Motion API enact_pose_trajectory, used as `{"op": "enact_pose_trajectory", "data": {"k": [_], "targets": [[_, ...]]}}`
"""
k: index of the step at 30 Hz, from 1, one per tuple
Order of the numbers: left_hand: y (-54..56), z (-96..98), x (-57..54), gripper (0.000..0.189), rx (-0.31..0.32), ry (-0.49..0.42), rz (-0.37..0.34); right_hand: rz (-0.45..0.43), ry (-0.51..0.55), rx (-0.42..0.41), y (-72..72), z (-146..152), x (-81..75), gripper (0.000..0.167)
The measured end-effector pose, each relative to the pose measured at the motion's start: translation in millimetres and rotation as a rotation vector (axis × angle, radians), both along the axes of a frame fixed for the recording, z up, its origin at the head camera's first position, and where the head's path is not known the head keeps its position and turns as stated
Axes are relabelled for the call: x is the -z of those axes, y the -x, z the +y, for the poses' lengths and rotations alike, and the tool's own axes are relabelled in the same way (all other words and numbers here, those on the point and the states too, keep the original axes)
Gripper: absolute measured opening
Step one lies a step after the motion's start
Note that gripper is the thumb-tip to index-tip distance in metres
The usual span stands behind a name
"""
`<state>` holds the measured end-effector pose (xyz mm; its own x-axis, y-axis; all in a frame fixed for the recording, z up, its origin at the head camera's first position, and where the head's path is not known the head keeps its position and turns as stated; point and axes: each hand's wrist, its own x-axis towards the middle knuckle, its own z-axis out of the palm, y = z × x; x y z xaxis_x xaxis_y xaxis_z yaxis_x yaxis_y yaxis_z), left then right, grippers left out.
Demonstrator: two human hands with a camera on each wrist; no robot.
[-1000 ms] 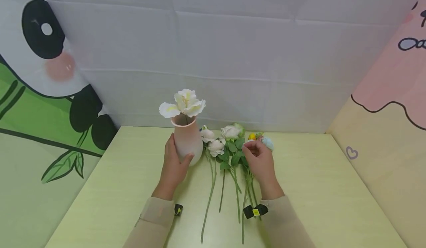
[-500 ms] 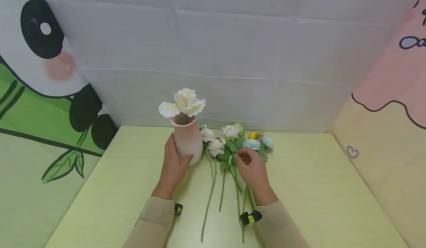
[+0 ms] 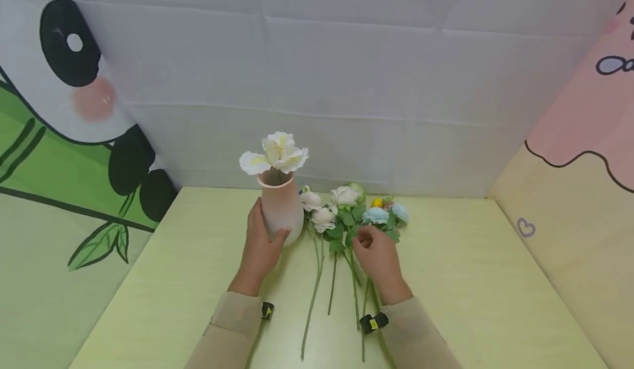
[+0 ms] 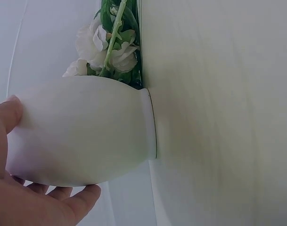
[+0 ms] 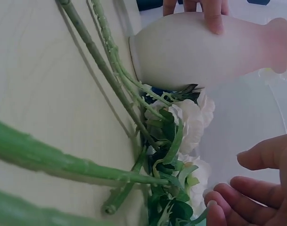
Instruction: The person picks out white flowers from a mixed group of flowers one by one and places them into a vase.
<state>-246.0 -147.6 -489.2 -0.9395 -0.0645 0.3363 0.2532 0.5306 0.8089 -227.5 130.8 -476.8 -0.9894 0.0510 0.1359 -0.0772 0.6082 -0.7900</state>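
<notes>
Head view shows a smooth, rounded vase, pale pink at the neck and whitish below [image 3: 281,212], standing roughly upright left of centre on the pale yellow, wood-grained table [image 3: 470,270]. One large white flower with ruffled petals and yellow streaks [image 3: 280,154] rises from its mouth. The left hand [image 3: 260,253] grips the vase body, thumb on the near side. The right hand [image 3: 377,256] holds nothing: the right wrist view shows its thumb apart from loosely bent fingers, near the loose flowers.

A second ago that hand covered the light-blue ruffled flowers [image 3: 376,215]; it has since drawn back over the green stems, and those blooms now show. Vase and left hand have kept their places, and no further flower has been lifted, so the arranging looks paused between picks.

Right of the vase lie blush-white round flowers [image 3: 323,219], a fuller white rose-like bloom [image 3: 345,195], a small yellow flower [image 3: 377,202] and long thin green stems [image 3: 312,319].

Beyond stand a white cloth backdrop [image 3: 322,71] and cartoon-printed side panels [image 3: 74,93]. The black wrist device [image 3: 373,323] carries a yellow label, its print too small to read; no brand is legible
</notes>
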Motion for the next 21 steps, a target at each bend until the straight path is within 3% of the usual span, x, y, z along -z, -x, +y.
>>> {"op": "enact_pose_trajectory", "data": {"k": [21], "targets": [[0.1, 0.2, 0.1, 0.096, 0.005, 0.0, -0.014, -0.1, -0.174, -0.011, -2.8, -11, 16.4, 0.018]]}}
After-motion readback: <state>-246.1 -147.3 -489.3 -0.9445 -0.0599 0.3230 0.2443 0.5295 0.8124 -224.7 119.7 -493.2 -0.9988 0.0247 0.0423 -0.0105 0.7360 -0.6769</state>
